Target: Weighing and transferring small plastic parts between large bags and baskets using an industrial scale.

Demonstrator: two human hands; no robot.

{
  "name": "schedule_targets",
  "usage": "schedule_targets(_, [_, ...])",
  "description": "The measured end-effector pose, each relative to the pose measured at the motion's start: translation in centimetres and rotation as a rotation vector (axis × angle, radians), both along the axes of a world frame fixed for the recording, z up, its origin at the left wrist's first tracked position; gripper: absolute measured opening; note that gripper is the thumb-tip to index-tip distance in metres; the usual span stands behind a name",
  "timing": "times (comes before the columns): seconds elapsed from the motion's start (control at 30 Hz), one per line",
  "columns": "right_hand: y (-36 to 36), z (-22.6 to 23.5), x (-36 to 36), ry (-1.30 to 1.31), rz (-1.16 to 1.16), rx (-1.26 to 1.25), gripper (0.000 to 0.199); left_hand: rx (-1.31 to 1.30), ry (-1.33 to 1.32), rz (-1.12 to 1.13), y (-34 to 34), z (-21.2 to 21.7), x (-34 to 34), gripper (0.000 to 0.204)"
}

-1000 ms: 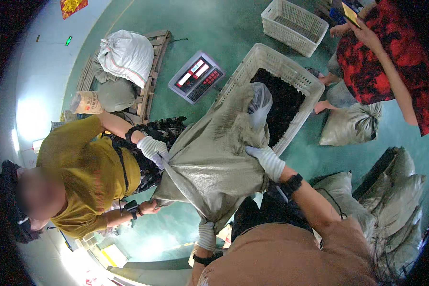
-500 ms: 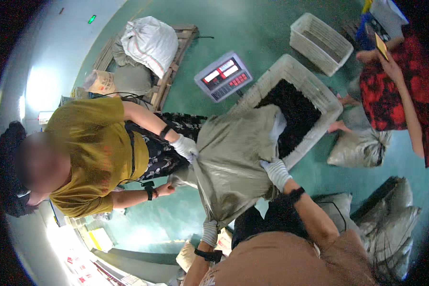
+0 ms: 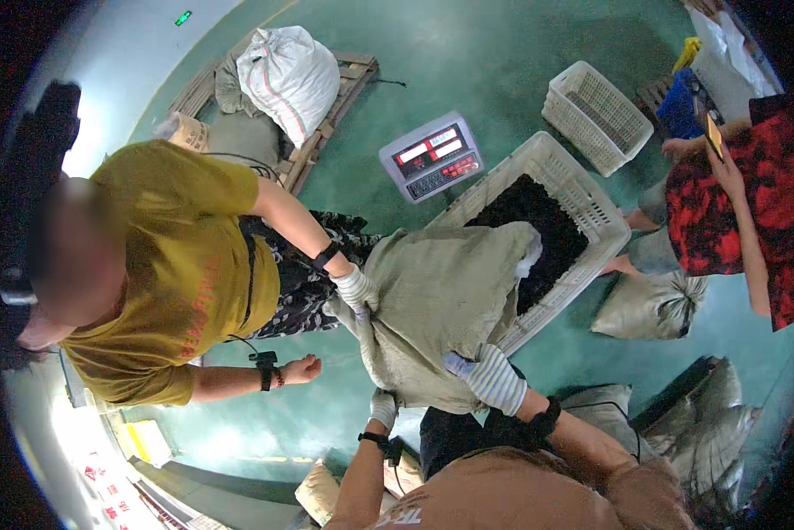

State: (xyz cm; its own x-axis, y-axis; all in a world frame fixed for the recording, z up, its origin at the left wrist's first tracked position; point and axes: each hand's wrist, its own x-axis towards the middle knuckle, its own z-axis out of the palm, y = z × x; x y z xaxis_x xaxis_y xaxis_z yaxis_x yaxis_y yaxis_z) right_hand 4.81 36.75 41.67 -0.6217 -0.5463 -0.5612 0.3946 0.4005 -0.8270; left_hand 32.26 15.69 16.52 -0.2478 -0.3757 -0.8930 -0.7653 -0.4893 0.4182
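A grey-green woven sack is tipped mouth-first into a white plastic crate that holds dark material. My left hand, in a white glove, grips the sack's bottom corner. My right hand, in a striped glove, grips the sack's lower edge to the right. A co-worker in a mustard shirt holds the sack's left side with a gloved hand; their other fist hangs free.
A weighing scale sits on the green floor by the crate. An empty white crate stands beyond. A white sack lies on a wooden pallet. Filled sacks lie at right, near a person in red.
The sack has been lifted higher and tipped further into the crate, its mouth now over the dark material. The co-worker has straightened and stepped closer; my view has shifted.
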Motion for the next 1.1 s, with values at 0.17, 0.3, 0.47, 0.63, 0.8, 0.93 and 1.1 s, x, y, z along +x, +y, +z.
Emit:
schedule_targets(0.17, [-2.1,-3.5,4.5,0.243,0.165,-0.051,0.037,-0.367,-0.223,-1.041,-3.7,-6.5,3.7,0.04])
schedule_targets(0.3, [-3.0,-2.5,1.6,0.349,0.528,0.302,0.031,-0.219,-0.188,-0.642,-3.3,-8.2,3.8,0.036])
schedule_targets(0.47, [-1.7,-7.8,2.0,0.182,-0.262,-0.027,0.017,-0.195,-0.272,-0.747,-2.5,-11.6,4.4,0.026])
schedule_targets(0.63, [-5.5,-3.3,5.2,0.508,0.437,0.071,0.018,0.079,-0.328,-0.058,-5.5,-12.2,8.1,0.013])
schedule_targets(0.8, [-4.6,-4.8,9.1,0.345,0.062,0.11,0.03,0.178,-0.12,0.022,-2.7,-4.9,0.2,0.023])
schedule_targets(0.93, [-9.7,-3.3,14.3,0.414,0.187,0.156,0.038,0.149,0.03,-0.219,-7.8,-6.2,7.7,0.038])
schedule_targets(1.1, [-13.2,-4.2,17.0,0.454,0.276,0.256,0.037,0.168,0.003,-0.244,-11.5,-0.6,7.6,0.029])
